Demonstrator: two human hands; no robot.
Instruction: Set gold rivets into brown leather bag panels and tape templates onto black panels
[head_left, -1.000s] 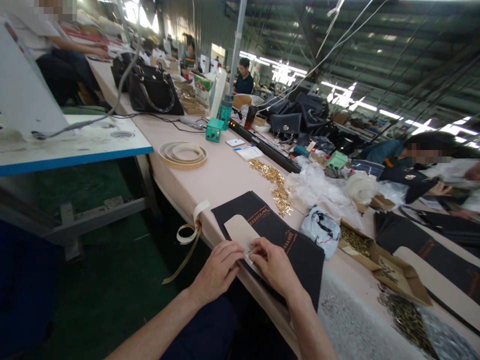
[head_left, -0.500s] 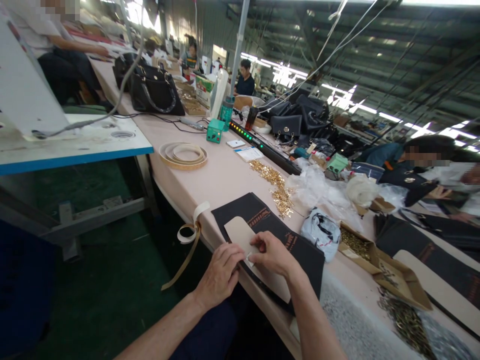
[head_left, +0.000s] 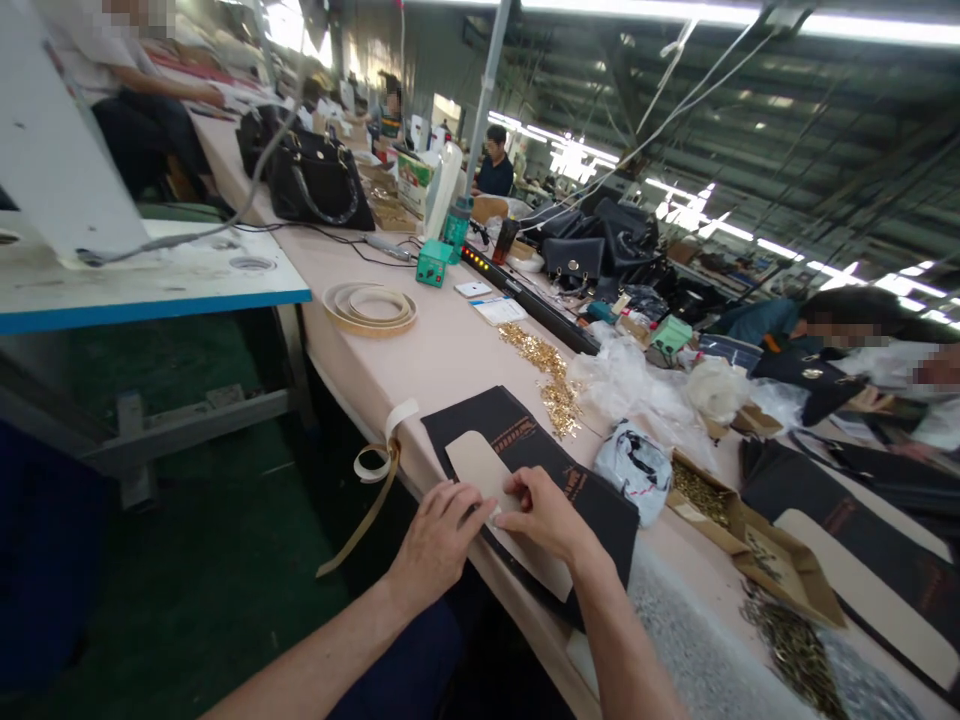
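Observation:
A long beige panel with rounded corners lies on black sheets with orange print, at the table's front edge. My left hand is closed at the panel's near edge, its fingers bent over the top and its fingertips close to my right hand. My right hand is above the panel's middle, thumb and bent forefinger pinching a small whitish piece. Both hands' fingertips nearly meet there. My palms hide part of the panel.
Gold metal bits lie in a pile beyond the sheets. A plastic bag and a cardboard box of metal parts stand to the right. A coiled strip lies further left; another strip hangs off the edge. Co-workers sit nearby.
The view has shifted slightly. My left thumb has come forward towards the small whitish piece; my right hand keeps its pinch over the panel.

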